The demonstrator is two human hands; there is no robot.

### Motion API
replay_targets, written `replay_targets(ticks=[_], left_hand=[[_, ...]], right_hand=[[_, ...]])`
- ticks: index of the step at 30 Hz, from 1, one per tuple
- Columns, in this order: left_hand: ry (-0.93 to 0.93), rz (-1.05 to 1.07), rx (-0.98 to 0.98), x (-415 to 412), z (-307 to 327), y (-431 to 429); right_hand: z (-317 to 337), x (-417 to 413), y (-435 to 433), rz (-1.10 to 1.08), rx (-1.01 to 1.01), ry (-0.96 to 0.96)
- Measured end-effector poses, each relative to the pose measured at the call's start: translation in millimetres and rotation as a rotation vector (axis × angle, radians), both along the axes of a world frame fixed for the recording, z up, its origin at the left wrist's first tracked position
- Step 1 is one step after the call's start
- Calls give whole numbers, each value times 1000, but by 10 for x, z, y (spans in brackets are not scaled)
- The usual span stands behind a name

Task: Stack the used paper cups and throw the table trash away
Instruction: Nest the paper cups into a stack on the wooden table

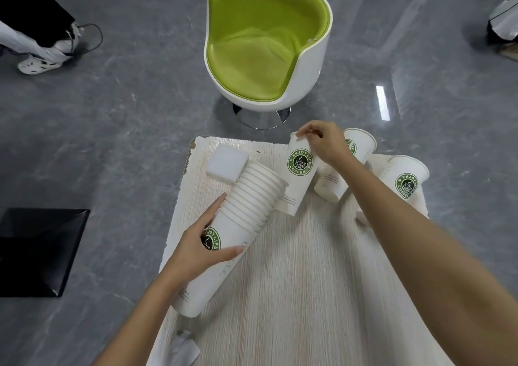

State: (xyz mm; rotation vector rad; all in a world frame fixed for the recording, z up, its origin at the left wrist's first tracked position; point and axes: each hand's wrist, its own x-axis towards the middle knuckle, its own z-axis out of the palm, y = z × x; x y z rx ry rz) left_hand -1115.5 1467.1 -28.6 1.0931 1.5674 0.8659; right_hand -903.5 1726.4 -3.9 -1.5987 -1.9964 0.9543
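Observation:
A tilted stack of several white paper cups [246, 205] with green coffee logos leans over the table's left side, and my left hand [206, 243] grips it around the lower body. My right hand [322, 141] pinches the rim of a single upright paper cup [298, 175] just right of the stack's mouth. Behind my right wrist lies another cup [329, 184], with a further cup [361, 145] behind it and one more [406, 179] at the far right. A crumpled grey scrap [185, 349] lies at the table's near left edge.
The pale wood-grain table [294, 281] has a white foam block [227, 162] at its far left corner. Beyond it stands a green and white tub chair [266, 43]. A black bin [39, 250] sits on the grey floor at left. A person's foot [36, 62] shows far left.

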Motion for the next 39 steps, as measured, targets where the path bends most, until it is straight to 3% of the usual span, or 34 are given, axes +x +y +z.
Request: replay_targets(ticks=[19, 25, 39], left_hand=[[10, -52, 30, 8, 155, -445], [10, -82, 33, 51, 196, -544], [-13, -85, 83, 217, 288, -655]], right_hand=[[596, 346, -432, -199, 253, 215], [665, 300, -661, -176, 274, 339], [577, 121, -1451, 1, 74, 521]])
